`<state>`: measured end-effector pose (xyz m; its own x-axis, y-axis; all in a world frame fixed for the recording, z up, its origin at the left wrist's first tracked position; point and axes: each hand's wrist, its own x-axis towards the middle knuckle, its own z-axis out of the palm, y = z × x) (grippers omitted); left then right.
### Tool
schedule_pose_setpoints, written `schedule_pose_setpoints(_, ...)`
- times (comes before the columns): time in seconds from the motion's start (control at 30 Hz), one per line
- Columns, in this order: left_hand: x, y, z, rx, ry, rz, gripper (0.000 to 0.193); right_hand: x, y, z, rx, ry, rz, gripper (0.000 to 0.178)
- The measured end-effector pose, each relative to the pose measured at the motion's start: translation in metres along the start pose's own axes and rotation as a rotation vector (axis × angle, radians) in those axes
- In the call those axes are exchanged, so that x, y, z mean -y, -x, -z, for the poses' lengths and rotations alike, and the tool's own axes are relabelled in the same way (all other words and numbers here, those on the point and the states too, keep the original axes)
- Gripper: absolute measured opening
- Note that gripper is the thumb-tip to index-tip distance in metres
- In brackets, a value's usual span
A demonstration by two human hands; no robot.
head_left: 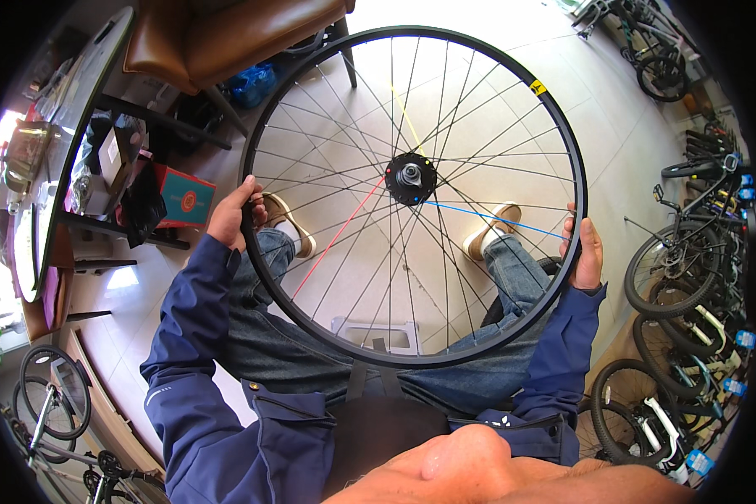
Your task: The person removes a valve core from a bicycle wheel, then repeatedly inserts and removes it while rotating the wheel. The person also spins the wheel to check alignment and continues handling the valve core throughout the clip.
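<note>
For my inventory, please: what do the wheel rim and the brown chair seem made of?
Wheel rim: probably metal, possibly carbon composite, satin black; even, softly shining surface. Brown chair: leather or imitation leather, glossy; bright highlights, smooth padding.

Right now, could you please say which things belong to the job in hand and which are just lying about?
In use: bicycle wheel, held by left hand and right hand.
Lying about: teal box, blue bag, brown chair, parked bicycles.
</note>
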<state>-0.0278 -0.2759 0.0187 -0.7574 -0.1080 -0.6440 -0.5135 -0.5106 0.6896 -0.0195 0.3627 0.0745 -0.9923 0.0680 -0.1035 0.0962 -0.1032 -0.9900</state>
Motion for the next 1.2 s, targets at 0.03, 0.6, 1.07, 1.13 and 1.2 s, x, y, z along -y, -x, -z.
schedule_pose_setpoints(0.03,0.000,0.000,0.000,0.001,-0.004,-0.006,0.034,0.000,0.000,0.000,-0.001,0.002,-0.002,0.058)
schedule_pose_setpoints(0.6,-0.001,0.002,-0.003,-0.020,-0.034,-0.026,0.037,0.002,0.002,-0.003,-0.018,0.025,0.008,0.059)
schedule_pose_setpoints(1.07,-0.022,-0.007,0.014,0.146,-0.093,0.054,0.048,-0.008,-0.022,0.017,0.060,-0.276,-0.282,0.041)
schedule_pose_setpoints(1.13,-0.022,-0.009,0.014,0.282,-0.018,0.030,0.050,-0.015,-0.028,0.021,0.105,-0.393,-0.346,0.048)
schedule_pose_setpoints(1.2,-0.016,-0.010,0.011,0.094,0.060,-0.046,0.054,-0.022,-0.028,0.019,0.005,-0.319,-0.331,0.053)
